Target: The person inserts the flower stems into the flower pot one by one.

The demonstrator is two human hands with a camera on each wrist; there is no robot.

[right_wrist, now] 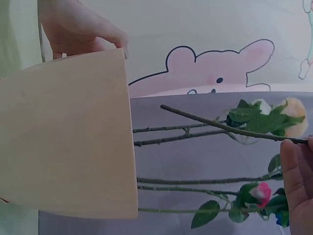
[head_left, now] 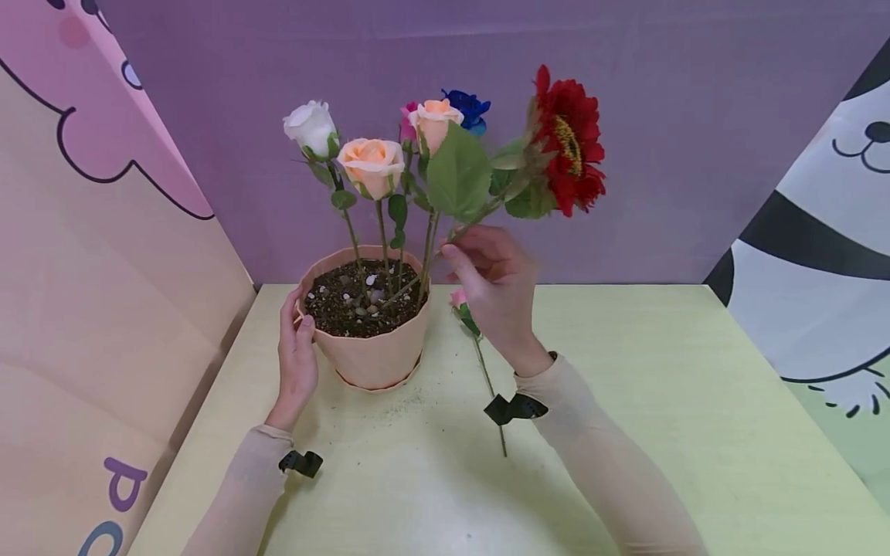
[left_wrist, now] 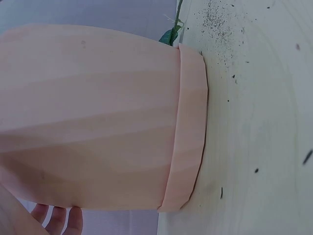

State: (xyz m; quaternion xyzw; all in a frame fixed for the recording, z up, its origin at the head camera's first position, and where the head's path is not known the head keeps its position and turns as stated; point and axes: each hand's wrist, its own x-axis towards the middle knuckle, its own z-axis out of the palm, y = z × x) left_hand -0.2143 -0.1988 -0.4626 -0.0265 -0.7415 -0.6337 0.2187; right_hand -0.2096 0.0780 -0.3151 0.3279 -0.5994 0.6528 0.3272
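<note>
A peach-coloured flower pot [head_left: 375, 355] full of dark soil stands on its saucer. My left hand [head_left: 297, 363] grips its left rim; in the left wrist view the fingertips [left_wrist: 74, 221] show against its side. Between thumb and fingers, my right hand [head_left: 504, 293] pinches the stem of a large red artificial flower [head_left: 572, 147], whose head leans right. In the right wrist view that stem [right_wrist: 220, 126] slants beyond the rim, its cut end in the air. Planted in the pot are a white rose [head_left: 310, 127], peach roses [head_left: 371, 166], a blue flower [head_left: 469, 110] and a pink one [head_left: 409, 122].
A pink rose [head_left: 467, 318] on a long stem lies on the table, partly behind the right hand. Soil crumbs [head_left: 410, 403] are scattered in front of the pot. A purple backdrop [head_left: 660, 154] rises along the table's far edge, with printed cloth panels at both sides.
</note>
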